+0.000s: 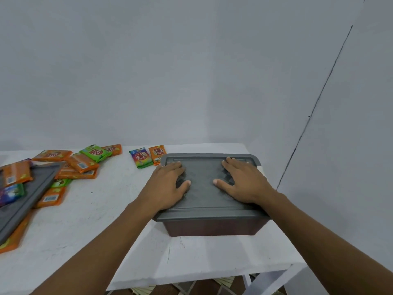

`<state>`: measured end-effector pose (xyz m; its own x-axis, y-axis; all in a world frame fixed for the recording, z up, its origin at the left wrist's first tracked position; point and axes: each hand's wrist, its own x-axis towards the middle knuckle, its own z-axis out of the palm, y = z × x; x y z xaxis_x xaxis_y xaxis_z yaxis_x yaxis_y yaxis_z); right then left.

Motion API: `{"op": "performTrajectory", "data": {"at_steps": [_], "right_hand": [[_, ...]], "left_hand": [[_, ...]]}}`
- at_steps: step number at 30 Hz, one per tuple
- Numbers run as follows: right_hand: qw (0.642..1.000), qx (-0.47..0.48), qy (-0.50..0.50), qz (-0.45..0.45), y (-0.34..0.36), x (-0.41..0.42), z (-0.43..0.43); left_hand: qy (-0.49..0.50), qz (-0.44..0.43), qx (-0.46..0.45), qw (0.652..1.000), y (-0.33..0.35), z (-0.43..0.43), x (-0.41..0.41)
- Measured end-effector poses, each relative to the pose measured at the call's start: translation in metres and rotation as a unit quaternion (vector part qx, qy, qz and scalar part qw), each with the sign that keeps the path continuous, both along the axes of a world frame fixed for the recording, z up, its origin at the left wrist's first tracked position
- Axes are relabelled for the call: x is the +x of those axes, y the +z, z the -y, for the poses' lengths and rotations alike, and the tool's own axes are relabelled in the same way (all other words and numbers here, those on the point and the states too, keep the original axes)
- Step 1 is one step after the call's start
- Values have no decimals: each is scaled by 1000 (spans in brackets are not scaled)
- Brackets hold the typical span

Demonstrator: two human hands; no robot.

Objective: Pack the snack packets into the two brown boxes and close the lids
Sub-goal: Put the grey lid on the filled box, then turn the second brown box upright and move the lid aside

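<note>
A brown box (pixel 212 227) stands near the right end of the white table (pixel 89 213), covered by a grey lid (pixel 204 196). My left hand (pixel 168 186) lies flat on the lid's left half and my right hand (pixel 240 179) lies flat on its right half, fingers straight, pressing down. Several orange, green and multicoloured snack packets (pixel 78 162) lie scattered at the back left. Two more packets (pixel 146 156) rest just behind the box's left corner. A second grey lid (pixel 27 199) lies tilted over packets at the far left.
The table's right edge (pixel 293 265) and front corner lie close to the box. A plain grey wall rises behind, with a corner line at the right. Patterned floor shows below the table's front edge.
</note>
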<state>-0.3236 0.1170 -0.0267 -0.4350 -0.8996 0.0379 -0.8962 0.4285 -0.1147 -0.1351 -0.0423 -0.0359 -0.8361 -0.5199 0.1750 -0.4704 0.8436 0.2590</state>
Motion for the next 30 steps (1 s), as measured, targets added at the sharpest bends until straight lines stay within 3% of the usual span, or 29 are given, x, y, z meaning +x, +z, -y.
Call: {"op": "performTrajectory", "data": {"at_steps": [15, 20, 26, 30], "right_hand": [[1000, -24, -7, 11, -2, -34, 43], [999, -40, -14, 14, -1, -34, 46], [994, -105, 33, -24, 6, -18, 42], [990, -116, 71, -20, 7, 11, 51]], "left_hand": [[-14, 43, -8, 999, 10, 48, -49], [-10, 5, -21, 1000, 11, 48, -48], [35, -116, -31, 992, 7, 37, -29], [57, -107, -11, 993, 4, 32, -1]]}}
